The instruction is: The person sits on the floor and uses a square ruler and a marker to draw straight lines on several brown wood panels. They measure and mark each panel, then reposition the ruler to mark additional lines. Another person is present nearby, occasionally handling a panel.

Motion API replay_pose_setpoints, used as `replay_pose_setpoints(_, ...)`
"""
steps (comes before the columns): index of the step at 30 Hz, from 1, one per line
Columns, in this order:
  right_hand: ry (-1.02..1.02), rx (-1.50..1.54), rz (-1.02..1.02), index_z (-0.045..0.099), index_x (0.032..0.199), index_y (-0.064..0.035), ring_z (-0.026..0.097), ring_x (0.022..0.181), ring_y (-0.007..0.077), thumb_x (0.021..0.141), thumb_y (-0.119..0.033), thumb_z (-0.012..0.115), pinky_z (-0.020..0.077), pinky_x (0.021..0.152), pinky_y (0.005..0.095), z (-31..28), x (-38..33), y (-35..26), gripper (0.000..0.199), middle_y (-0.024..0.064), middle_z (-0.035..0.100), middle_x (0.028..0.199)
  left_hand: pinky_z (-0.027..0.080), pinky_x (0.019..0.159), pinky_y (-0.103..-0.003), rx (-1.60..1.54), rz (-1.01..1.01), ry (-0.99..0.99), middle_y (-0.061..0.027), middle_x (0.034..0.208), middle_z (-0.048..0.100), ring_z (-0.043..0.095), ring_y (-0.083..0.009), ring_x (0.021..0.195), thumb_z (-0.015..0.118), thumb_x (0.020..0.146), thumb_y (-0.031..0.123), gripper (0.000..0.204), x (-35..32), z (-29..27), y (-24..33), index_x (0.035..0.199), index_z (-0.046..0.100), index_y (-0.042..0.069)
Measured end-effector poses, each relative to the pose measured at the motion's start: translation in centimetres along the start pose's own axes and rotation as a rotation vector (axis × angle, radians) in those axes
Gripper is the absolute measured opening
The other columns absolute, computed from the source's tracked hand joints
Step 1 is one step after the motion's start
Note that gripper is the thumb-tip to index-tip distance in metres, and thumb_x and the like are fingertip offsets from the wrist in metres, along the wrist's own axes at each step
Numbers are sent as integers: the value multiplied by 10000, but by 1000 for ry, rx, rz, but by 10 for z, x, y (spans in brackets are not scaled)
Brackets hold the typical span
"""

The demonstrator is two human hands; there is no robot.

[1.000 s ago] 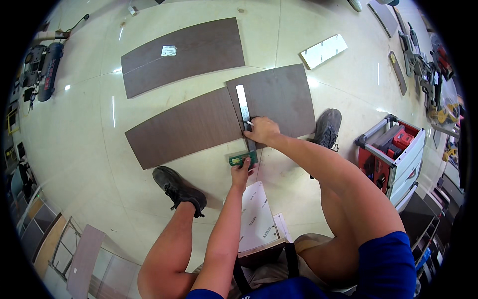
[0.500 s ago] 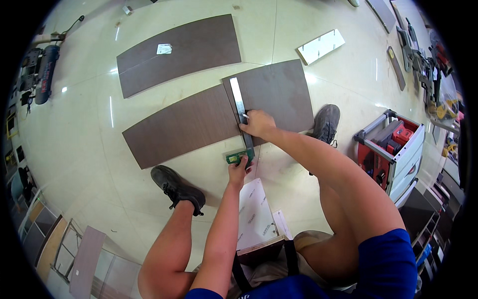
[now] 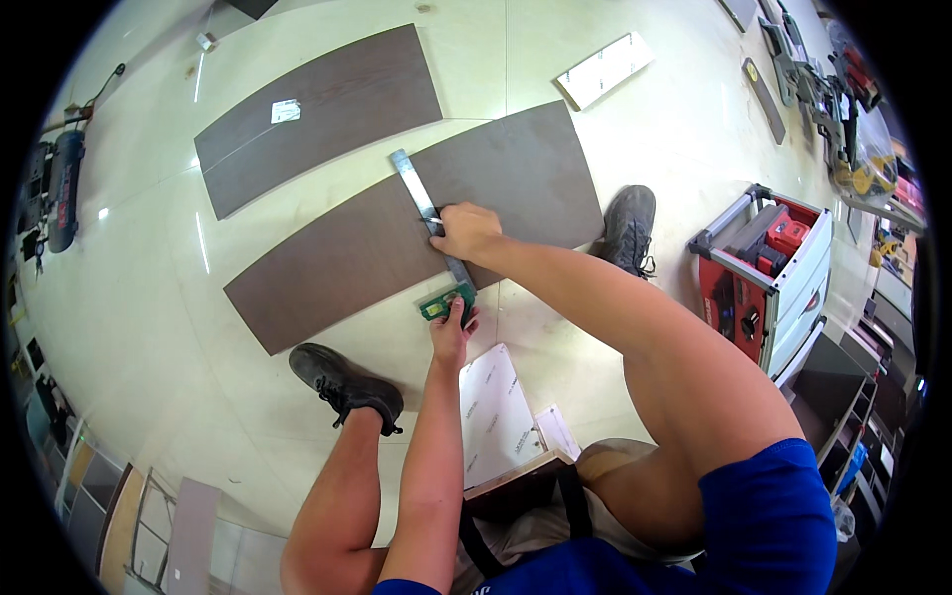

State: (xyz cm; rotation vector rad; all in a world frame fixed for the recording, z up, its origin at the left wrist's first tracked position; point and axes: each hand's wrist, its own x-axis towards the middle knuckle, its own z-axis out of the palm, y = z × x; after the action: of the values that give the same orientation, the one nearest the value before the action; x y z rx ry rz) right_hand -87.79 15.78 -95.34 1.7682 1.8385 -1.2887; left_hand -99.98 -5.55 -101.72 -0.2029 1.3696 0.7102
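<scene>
Green plastic marks the stock of a square (image 3: 446,301), pinched at its near end by the left hand (image 3: 454,332), fingers curled around it. The square's metal blade (image 3: 426,210) runs far and slightly left across a long dark brown plank (image 3: 337,263), and the right hand (image 3: 464,231) presses flat on that blade, fingers closed over it; whether it also holds a marker I cannot tell. The plank lies on a glossy cream tiled floor (image 3: 149,297), with a second dark plank (image 3: 317,114) farther off, parallel and apart. Two grey shoes (image 3: 345,382) flank the work, one near left, one at the right (image 3: 627,226). A white sheet (image 3: 493,412) lies near the knees. At the right stands a red and grey tool stand (image 3: 769,273); far left, a dark compressor (image 3: 61,188).
</scene>
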Motion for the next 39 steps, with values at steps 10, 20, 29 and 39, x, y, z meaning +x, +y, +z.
replay_pose_setpoints(10, -14, 8, 26, 740, 993, -83, 700, 981, 320, 851, -349, 722, 568, 833, 430, 5, 0, 3, 301, 140, 731, 1003, 529, 737, -369, 36, -5, -11, -19, 966, 704, 695, -200, 875, 740, 931, 254, 204, 4, -8, 2, 1059, 677, 108)
replay_pose_setpoints(20, 6, 16, -1, 746, 992, -81, 706, 983, 323, 850, -375, 745, 573, 826, 430, 14, 5, 7, 327, 145, 730, 1023, 532, 721, -346, 30, 13, 6, -33, 975, 715, 691, -181, 867, 730, 938, 248, 197, 8, -9, 0, 1053, 682, 95)
replay_pose_setpoints(29, -13, 7, -8, 743, 997, -77, 706, 982, 329, 856, -383, 735, 572, 834, 433, 17, 9, 9, 337, 154, 733, 1012, 529, 727, -346, 18, -6, 25, -30, 975, 712, 687, -178, 860, 721, 942, 240, 191, 9, -8, -3, 1054, 681, 90)
replay_pose_setpoints(39, 20, 35, -9, 748, 984, -85, 708, 979, 331, 862, -362, 734, 569, 831, 436, 19, 9, 9, 303, 154, 735, 1005, 528, 722, -348, 29, 12, 27, -39, 976, 701, 684, -195, 856, 726, 938, 247, 212, 13, -10, -3, 1073, 670, 94)
